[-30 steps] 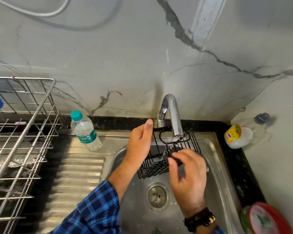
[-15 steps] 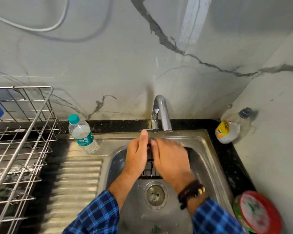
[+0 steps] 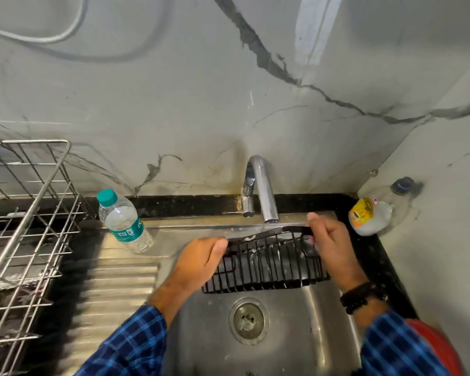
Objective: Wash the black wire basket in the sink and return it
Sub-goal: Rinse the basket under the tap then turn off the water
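Observation:
The black wire basket [image 3: 266, 264] lies sideways over the steel sink [image 3: 320, 316], just under the chrome tap [image 3: 261, 185], with water running onto its top edge. My left hand [image 3: 201, 260] grips the basket's left end. Its right end is held by my right hand [image 3: 334, 245], thumb up over the top rim. Both hands hide the basket's ends.
A plastic water bottle [image 3: 122, 221] with a teal cap stands on the ribbed drainboard [image 3: 114, 289]. A steel wire dish rack [image 3: 25, 234] fills the left. A soap bottle [image 3: 372, 213] lies in the right corner, a red round object [image 3: 434, 346] at the lower right. The drain [image 3: 248, 320] sits below the basket.
My hands were close together over the basket; they have spread apart to its two ends, and the basket has turned lengthwise under the tap.

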A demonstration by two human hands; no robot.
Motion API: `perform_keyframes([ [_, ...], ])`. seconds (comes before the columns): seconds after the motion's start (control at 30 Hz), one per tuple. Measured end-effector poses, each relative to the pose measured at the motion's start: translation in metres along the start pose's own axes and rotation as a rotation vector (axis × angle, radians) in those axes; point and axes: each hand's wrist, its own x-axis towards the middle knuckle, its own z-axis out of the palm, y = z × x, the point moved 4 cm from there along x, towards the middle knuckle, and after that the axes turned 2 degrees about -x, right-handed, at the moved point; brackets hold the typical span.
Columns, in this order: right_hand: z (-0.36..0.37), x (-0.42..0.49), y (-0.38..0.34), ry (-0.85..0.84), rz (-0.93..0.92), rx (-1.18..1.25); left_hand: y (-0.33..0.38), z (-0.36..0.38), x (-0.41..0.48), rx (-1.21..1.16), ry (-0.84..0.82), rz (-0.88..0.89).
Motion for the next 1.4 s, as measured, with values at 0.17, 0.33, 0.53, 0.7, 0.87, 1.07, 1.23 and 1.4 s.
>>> perform_keyframes([
  [0.17, 0.013, -0.003, -0.022, -0.106, 0.008, -0.123, 0.024, -0.007, 0.013, 0.479, -0.065, -0.013],
  [0.33, 0.062, -0.006, -0.066, -0.355, -0.465, -0.884, 0.056, -0.002, 0.031, 0.62, -0.141, 0.039],
  [0.53, 0.052, 0.014, -0.048, -0.484, -0.528, -0.975, 0.057, -0.015, 0.039, 0.537, -0.115, 0.199],
  [0.7, 0.029, 0.021, -0.028, -0.182, -0.479, -0.859, 0.033, -0.033, 0.036, 0.14, -0.203, 0.133],
  [0.87, 0.031, 0.017, -0.019, -0.102, -0.359, -0.585, 0.045, -0.035, 0.025, -0.556, 0.07, -0.1],
  [1.07, 0.012, 0.032, 0.009, -0.084, -0.341, -0.779, 0.034, -0.047, 0.019, -0.61, 0.279, -0.175],
  [1.23, 0.018, 0.031, -0.011, -0.033, -0.123, -0.528, 0.027, -0.046, 0.02, -0.64, 0.303, -0.194],
  [1.4, 0.08, -0.013, -0.053, -0.198, -0.315, -0.713, 0.04, -0.026, 0.019, -0.654, 0.252, -0.178],
])
